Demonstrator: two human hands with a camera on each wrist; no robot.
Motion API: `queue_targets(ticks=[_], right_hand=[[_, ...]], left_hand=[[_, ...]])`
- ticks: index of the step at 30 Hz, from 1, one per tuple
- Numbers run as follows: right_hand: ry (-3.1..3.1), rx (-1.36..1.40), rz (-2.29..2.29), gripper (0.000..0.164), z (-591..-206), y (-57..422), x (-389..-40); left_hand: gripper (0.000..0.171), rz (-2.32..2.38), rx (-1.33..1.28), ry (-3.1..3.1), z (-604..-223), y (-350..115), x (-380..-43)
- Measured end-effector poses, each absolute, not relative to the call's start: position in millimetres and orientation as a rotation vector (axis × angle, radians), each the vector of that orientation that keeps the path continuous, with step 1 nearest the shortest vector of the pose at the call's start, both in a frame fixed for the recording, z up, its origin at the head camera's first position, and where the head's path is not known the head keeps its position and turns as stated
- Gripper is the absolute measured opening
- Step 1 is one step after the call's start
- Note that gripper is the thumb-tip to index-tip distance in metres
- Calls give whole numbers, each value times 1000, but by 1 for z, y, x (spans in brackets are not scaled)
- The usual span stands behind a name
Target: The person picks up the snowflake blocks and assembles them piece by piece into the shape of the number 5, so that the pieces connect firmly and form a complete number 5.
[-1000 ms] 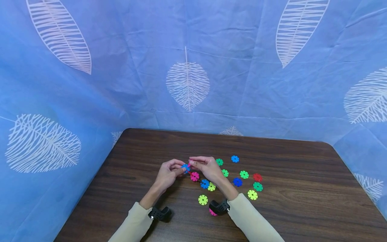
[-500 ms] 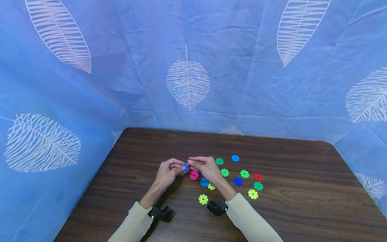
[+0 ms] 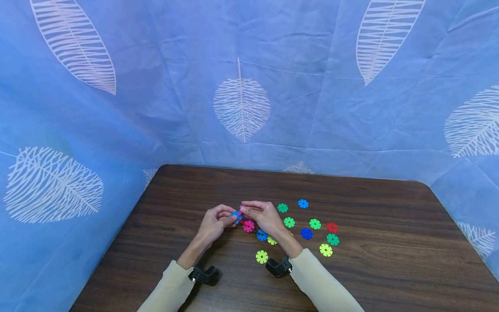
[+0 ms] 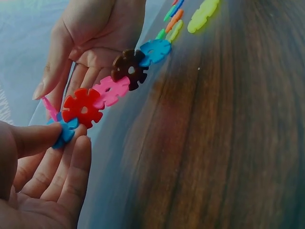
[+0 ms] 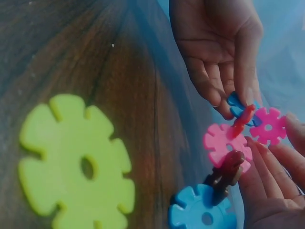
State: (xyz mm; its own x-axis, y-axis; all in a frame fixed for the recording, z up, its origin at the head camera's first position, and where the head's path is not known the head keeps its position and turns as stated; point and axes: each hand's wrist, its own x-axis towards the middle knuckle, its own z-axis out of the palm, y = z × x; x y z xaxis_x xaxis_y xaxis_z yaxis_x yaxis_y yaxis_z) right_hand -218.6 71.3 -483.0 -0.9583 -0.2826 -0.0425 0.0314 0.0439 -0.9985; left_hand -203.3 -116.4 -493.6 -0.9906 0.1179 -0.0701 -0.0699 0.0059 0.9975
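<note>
Several notched plastic snowflake discs are joined in a chain between and below my hands. My left hand point(image 3: 212, 224) pinches the blue disc point(image 4: 66, 134) at the chain's upper end between thumb and fingers. My right hand point(image 3: 267, 217) pinches a pink disc point(image 5: 268, 125) by its edge, and that disc meets the blue one edge-on. From the blue disc the chain runs down through a red disc point(image 4: 80, 101), a second pink disc point(image 4: 114, 88), a brown disc point(image 4: 122, 63) and another blue disc point(image 4: 156, 49).
Loose discs lie on the dark wooden table point(image 3: 374, 268), among them a yellow disc point(image 3: 261, 257) in front, a red disc point(image 3: 332, 227), a dark blue disc point(image 3: 306, 234) and a green disc point(image 3: 282, 208). Behind the table hangs a blue leaf-patterned cloth point(image 3: 175, 104).
Both hands have shifted slightly left with the chain, keeping their pinches on the blue and pink discs. The loose discs on the table stay where they were.
</note>
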Motion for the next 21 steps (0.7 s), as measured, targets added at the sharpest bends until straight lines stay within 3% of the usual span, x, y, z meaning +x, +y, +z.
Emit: queue_targets(ticks=[7,21], right_hand=[[2063,-260,-2051,45,-480,78,-219],[2193,-274,-1919,32,-472,124,-216]], left_hand=[[18,2049,77,2156,-495,-119,-204],[38,1836,181,2116,-498,-130,-207]])
